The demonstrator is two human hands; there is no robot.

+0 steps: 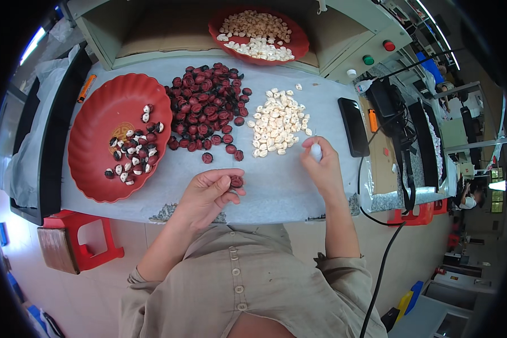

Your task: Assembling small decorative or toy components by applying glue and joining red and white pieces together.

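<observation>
My left hand [211, 194] pinches a small dark red rounded piece [236, 181] between thumb and fingers, near the front of the table. Closed around a white, round-ended tool [316, 152], my right hand [324, 169] is beside the cream pieces; a thin tip seems to point away from it, too fine to make out. Ahead of my left hand lies a heap of dark red and black cupped pieces [205, 104]. To its right spreads a pile of cream-white pieces [279, 121]. A red scalloped plate [87, 143] at the left carries several red pieces with white parts on them.
A second red plate [301, 48] with cream pieces stands at the back, under a grey machine housing with a red button [388, 45] and a green button [368, 59]. A black phone [353, 127], an orange lighter [372, 120] and a black cable [380, 265] are at the right.
</observation>
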